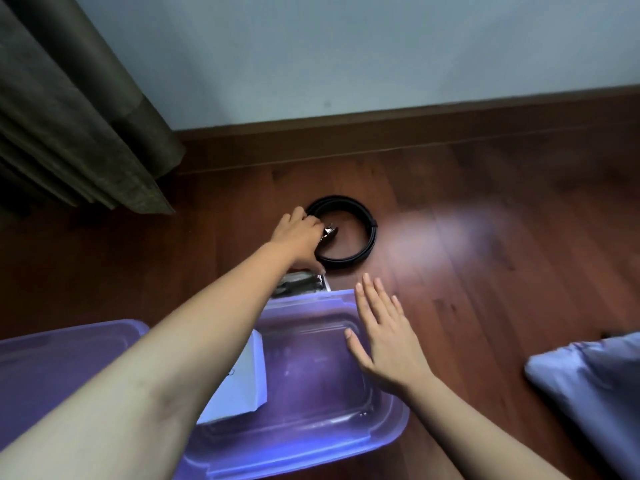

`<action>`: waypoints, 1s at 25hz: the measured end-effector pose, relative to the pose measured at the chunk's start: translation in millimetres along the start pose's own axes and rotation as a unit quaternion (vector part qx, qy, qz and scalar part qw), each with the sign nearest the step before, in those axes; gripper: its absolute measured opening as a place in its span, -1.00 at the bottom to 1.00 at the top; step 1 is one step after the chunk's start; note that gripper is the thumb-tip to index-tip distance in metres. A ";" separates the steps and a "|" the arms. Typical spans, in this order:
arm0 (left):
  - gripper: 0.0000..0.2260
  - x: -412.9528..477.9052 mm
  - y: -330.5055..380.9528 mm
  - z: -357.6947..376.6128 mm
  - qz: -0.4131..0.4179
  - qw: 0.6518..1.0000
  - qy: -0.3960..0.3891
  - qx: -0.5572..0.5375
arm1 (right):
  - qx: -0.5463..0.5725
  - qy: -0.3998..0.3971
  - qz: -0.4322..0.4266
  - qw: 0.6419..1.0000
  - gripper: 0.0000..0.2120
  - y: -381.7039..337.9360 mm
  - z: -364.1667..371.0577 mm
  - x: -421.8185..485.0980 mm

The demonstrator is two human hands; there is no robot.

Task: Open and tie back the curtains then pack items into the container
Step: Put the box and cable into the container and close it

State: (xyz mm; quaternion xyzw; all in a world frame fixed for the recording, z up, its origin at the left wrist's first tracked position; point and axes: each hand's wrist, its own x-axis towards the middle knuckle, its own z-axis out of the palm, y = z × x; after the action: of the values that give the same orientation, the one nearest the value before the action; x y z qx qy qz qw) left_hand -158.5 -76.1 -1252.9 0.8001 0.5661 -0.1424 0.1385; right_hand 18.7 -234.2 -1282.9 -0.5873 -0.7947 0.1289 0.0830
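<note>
Grips the left side of the black coil (367,237) with the left hand (297,233), fingers curled over the loops beside a small silvery fitting (329,233). Holds the right hand (384,337) flat and relaxed, fingers straight and close together, above the right rim of the container (311,300), clasping nothing. Cannot tell whether the palm touches that rim.

Finds the coil flat on the wooden floor (485,244), just beyond the container's far edge and apart from it. Finds bare boards to the coil's right and behind it, up to the skirting board (381,129). Meets tighter room on the left: the curtain (76,133) hem near the floor, and the lid (52,362) just beside the container. Meets a grey-blue cloth bundle (588,393) at the right edge, well apart from the container.

Shows thin matte black loops in a round ring. Shows translucent purple plastic, rectangular with rounded corners, glossy. Holds a flat white box (242,386) against the left wall, partly under the forearm. Shows a flat grey packet (301,284) outside the far rim, half hidden. Shows heavy olive-brown pleated fabric, and polished reddish planks with a pale sheen.
</note>
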 end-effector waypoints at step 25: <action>-0.86 -199.4 -67.1 17.5 0.482 0.865 0.128 0.045 | 0.114 -0.062 0.004 0.992 -0.36 4.1 -7.3 1.4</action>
State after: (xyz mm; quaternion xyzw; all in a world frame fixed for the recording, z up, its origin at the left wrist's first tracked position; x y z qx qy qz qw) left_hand -286.7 -234.1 -1196.4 0.9899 0.1152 0.0199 0.0799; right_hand 24.1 -230.9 -1277.2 -0.5680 -0.7761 0.2552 0.1001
